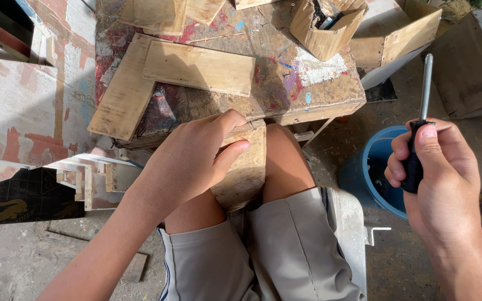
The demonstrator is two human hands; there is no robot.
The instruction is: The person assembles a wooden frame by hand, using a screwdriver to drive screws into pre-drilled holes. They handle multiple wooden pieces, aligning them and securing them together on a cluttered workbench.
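1. Paint-stained and dusty, the low wooden workbench (285, 95) fills the upper middle of the head view; we sit before it on bare concrete floor (23, 256).
2. At the bench's far right we see a small open cardboard box (324, 28), tan, tilted, with dark and metallic items inside; just beside it lies a larger open wooden box (397, 33).
3. At lower left lies a black sheet bearing a gold animal emblem (18, 206), its lettering too small to tell.
4. Two flat plywood boards rest on the bench: a long plank (124, 92) overhanging the near left edge, and a shorter rectangular board (199, 68) laid across it.
5. Open room lies right of the bench, above the blue bucket (372, 175), which stands on the floor beside our right knee.
6. Our left hand (188, 164) grasps a pale wooden block (246, 167), thumb and fingers wrapped over its top; the block stands between our knees, its top touching the bench's near edge.
7. The block's face looks rough, speckled chipboard, light tan.
8. Our right hand (442, 178) is clenched around a screwdriver (419, 128), black handle enclosed, metal shaft pointing away and upward, well apart from the block.
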